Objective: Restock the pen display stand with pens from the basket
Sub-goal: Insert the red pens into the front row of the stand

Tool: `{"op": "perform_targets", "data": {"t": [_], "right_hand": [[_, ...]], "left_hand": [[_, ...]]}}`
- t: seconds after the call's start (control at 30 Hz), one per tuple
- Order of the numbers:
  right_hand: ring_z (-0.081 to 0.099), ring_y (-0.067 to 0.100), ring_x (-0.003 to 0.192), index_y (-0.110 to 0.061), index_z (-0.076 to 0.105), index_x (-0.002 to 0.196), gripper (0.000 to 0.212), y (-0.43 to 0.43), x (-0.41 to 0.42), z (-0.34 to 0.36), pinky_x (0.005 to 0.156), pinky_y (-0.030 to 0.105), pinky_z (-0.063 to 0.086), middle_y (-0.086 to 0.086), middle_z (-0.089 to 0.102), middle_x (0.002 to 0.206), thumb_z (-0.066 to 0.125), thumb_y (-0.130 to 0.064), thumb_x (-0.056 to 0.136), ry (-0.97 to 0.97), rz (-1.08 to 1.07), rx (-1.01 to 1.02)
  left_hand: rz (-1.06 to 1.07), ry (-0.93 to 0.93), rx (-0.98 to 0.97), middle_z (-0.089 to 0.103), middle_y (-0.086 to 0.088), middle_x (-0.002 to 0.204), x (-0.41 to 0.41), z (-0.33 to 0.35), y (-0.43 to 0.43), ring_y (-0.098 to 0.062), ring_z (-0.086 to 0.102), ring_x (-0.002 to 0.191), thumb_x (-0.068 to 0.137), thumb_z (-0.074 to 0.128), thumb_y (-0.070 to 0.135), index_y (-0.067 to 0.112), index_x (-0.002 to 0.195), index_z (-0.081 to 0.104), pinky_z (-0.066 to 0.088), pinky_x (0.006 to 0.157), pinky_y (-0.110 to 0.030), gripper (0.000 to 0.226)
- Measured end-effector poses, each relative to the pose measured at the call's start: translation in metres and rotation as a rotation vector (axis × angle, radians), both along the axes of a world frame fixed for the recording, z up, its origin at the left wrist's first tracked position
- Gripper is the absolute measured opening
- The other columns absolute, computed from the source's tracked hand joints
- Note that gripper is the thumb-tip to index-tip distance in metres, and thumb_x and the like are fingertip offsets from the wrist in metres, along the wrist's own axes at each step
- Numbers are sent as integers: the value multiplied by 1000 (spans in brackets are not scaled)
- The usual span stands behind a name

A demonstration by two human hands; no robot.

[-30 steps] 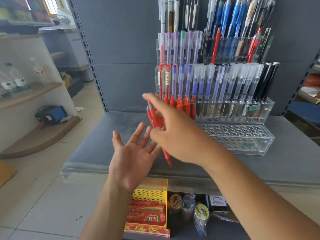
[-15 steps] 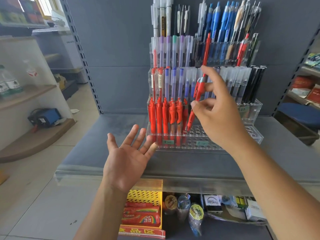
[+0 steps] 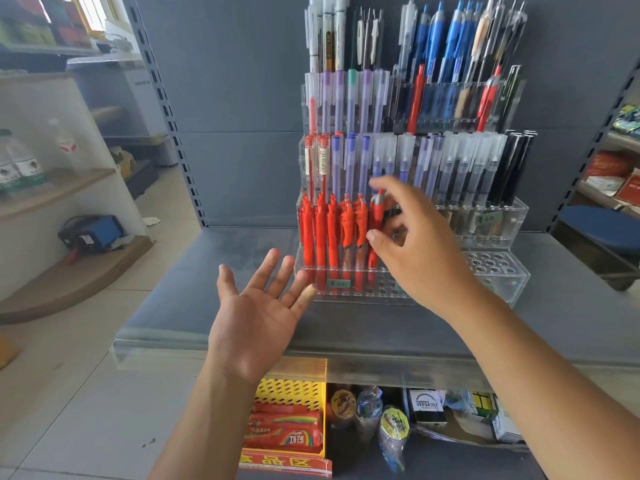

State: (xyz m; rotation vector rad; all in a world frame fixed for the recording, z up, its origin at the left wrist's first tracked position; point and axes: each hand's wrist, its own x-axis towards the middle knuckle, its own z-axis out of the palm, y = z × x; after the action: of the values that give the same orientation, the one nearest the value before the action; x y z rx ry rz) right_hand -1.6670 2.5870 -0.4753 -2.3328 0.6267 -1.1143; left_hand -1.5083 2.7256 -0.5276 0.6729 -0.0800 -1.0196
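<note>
My right hand [image 3: 415, 244] curls beside a glossy red plastic click pen [image 3: 376, 213] standing in the clear acrylic tiered stand [image 3: 498, 270]. The hand is blurred, so I cannot tell whether it grips. Left hand [image 3: 256, 317] flat, palm up, fingers spread.

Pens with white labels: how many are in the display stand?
2: one labelled pen and another beside it, at the second row's left end, behind the red pens; the right hand may hide others.
</note>
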Motion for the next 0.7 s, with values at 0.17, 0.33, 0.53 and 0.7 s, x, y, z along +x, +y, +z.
{"op": "perform_targets", "data": {"t": [0.17,0.33,0.53,0.7], "right_hand": [[59,8,92,-31,50,141,55,-3,-1,-8,85,23,46,-18,46,126,64,-7,94,-13,23,-1],[58,5,92,-28,55,137,50,-3,-4,-12,83,17,43,-17,46,127,63,-4,94,-19,27,-7],[59,8,87,-33,51,138,55,0,-7,-14,81,15,42,-16,49,126,61,-1,94,28,44,21],[57,7,89,-44,36,148,67,0,-15,-14,75,13,44,-29,45,126,55,-5,97,47,49,105]], "left_hand": [[-2,5,6,72,-9,124,0,0,0,-30,74,101,100,31,66,16,130,65,52,89,-48,67],[1,11,11,72,-9,123,0,0,0,-29,74,101,101,31,63,16,130,65,52,90,-48,65],[7,18,14,74,-8,120,0,-1,-2,-28,75,100,102,32,62,16,129,65,52,90,-48,63],[8,14,14,75,-8,117,1,-2,-2,-28,75,98,102,34,60,15,129,65,51,91,-48,61]]}}
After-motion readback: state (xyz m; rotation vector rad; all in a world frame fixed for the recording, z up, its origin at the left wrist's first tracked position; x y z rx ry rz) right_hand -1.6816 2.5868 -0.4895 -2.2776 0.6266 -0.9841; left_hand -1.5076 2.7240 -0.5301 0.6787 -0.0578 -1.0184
